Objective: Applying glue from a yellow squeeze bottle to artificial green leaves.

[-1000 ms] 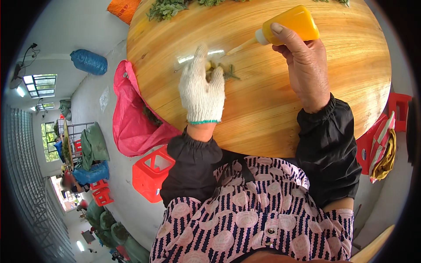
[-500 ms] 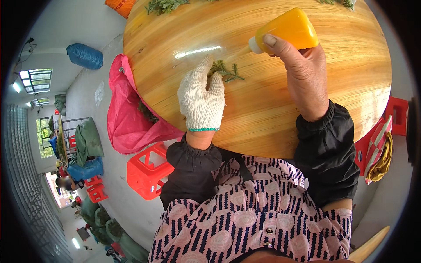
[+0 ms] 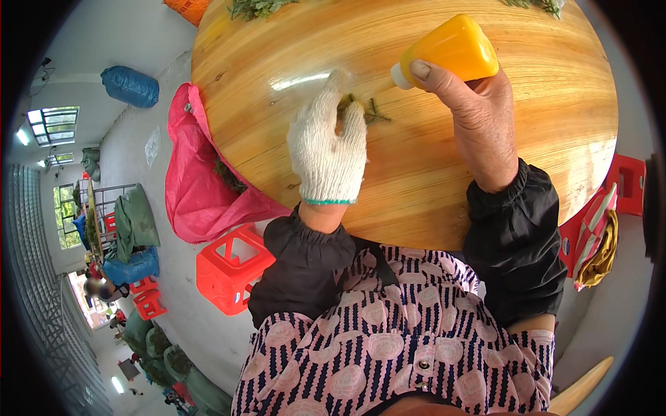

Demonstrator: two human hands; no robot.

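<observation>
My left hand (image 3: 327,149), in a white knitted glove, is over the round wooden table (image 3: 263,132). A small green conifer sprig (image 3: 374,111) shows between its thumb and fingers and sticks out to the right; the fingertips' hold is partly hidden, and the sprig is somewhat blurred. My bare right hand (image 3: 479,114) grips a yellow plastic squeeze bottle (image 3: 454,48) with a white cap. The bottle is tilted, its capped end pointing down and left toward the sprig, apart from it.
Green sprigs (image 3: 260,7) lie at the table's far edge, with more (image 3: 538,5) at far right. A pink bag (image 3: 191,180) holding greenery hangs by the left edge, above a red stool (image 3: 234,267). Another red stool (image 3: 630,184) with cloths stands at right.
My left hand has shifted slightly right, and the sprig has turned, showing less of its length. My right hand and the bottle have barely moved.
</observation>
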